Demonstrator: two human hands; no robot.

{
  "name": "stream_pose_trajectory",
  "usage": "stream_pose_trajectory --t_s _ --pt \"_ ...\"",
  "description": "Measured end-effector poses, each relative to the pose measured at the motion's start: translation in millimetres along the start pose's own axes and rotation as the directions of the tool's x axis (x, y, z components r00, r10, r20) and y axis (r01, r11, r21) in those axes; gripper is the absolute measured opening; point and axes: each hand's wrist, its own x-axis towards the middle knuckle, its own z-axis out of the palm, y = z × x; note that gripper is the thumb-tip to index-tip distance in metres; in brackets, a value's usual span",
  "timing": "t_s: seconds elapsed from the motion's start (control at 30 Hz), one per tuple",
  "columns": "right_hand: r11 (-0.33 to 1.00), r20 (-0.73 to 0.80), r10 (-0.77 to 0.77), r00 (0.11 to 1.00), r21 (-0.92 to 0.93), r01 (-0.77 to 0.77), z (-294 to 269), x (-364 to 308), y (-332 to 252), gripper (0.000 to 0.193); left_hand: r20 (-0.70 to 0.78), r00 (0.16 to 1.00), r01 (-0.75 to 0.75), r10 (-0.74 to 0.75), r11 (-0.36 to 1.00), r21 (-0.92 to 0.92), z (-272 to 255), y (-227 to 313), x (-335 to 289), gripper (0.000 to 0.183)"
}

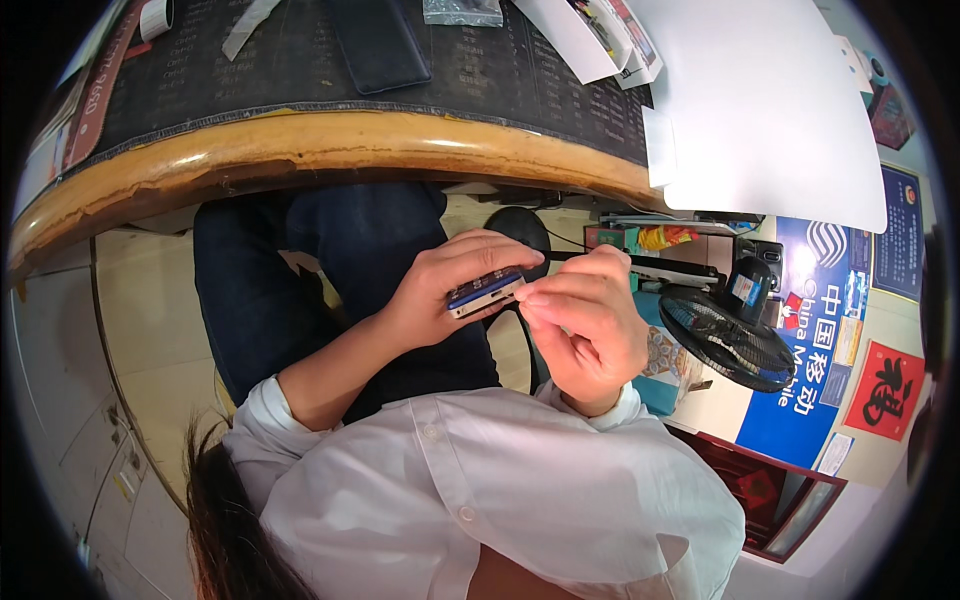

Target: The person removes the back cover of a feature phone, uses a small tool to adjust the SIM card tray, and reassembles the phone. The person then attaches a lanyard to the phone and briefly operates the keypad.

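Phone (487,291) in the left hand (428,285), above the dark trousers (255,290).
That hand grips the keypad body; the right hand (588,328) pinches close by its end, fingertips together, on what I can't tell. If the left grip loosens under a push from the right, the phone could, I'd judge, twist free and drop to the floor (150,320).

I can see the person's left forearm (340,368) slanting toward two o'clock, ending in a left hand (430,285) curled in a grip, its fingers (490,245) bent over. Toward four o'clock from it, the right hand (590,330) is raised above its wrist (597,398), fingertips (537,299) drawn into a pinch, aimed at nine o'clock.
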Motion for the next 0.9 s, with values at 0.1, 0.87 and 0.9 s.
stream_pose_trajectory --t_s 0.1,0.87,0.9 --pt "1.000 -0.006 0.006 1.000 0.028 -0.005 0.4 0.7 -0.7 0.037 0.004 1.000 0.010 -0.010 1.000 -0.012 -0.6 1.7 0.6 0.042" --pt "0.966 -0.016 0.212 0.977 0.155 -0.207 10.4 -4.2 3.0 0.025 0.001 0.998 0.060 -0.060 0.997 -0.047 -1.3 5.8 1.9 0.043" --pt "0.961 -0.018 0.230 0.973 0.161 -0.224 10.6 -4.6 2.7 0.024 -0.001 0.998 0.059 -0.059 0.997 -0.049 -1.1 5.8 1.8 0.043"
